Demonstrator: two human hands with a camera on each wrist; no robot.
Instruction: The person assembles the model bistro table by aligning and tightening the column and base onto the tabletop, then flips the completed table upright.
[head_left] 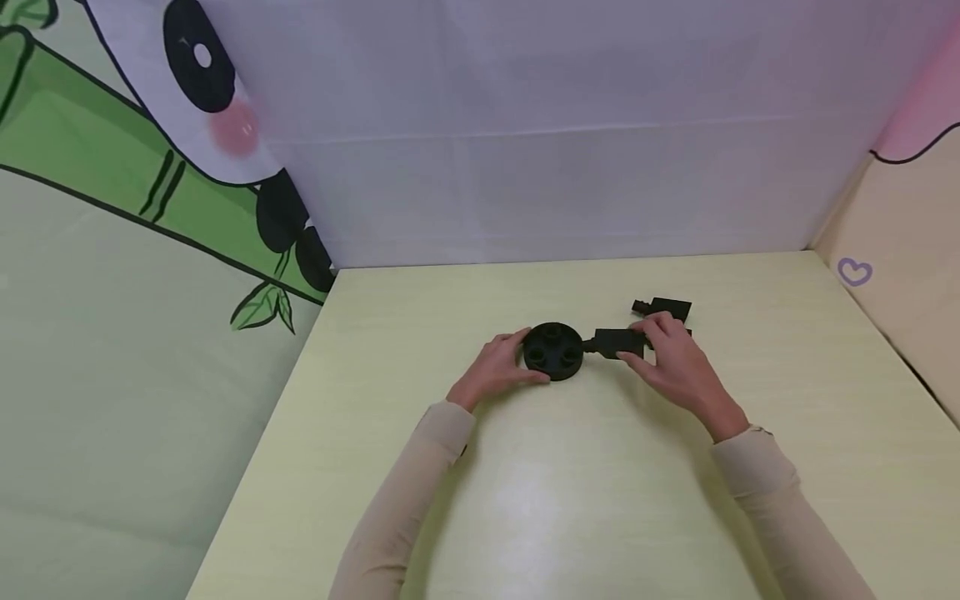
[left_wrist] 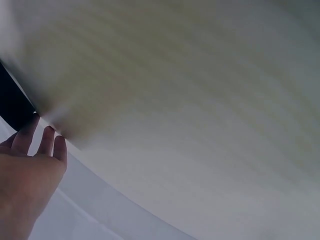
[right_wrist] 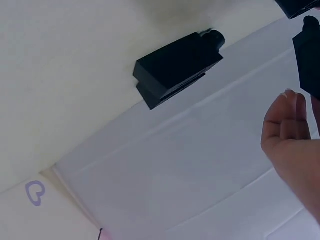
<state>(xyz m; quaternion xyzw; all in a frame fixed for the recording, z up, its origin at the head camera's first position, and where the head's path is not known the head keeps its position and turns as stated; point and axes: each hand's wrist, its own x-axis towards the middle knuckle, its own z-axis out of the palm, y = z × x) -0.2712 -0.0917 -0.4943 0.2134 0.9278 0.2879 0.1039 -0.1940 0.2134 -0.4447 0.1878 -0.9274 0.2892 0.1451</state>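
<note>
On the pale yellow table (head_left: 525, 517) there is one round black disc (head_left: 552, 351) with holes. There are two black rectangular blocks: one (head_left: 617, 342) just right of the disc, one (head_left: 663, 308) farther right. Two hands are in view.

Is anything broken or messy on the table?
Nothing looks broken or spilled. The left hand holds the round black disc, the right hand holds a black block against it, and a spare black block lies behind.

pale yellow table (head_left: 525, 500) with black disc (head_left: 552, 351), two black blocks (head_left: 663, 307)
</note>
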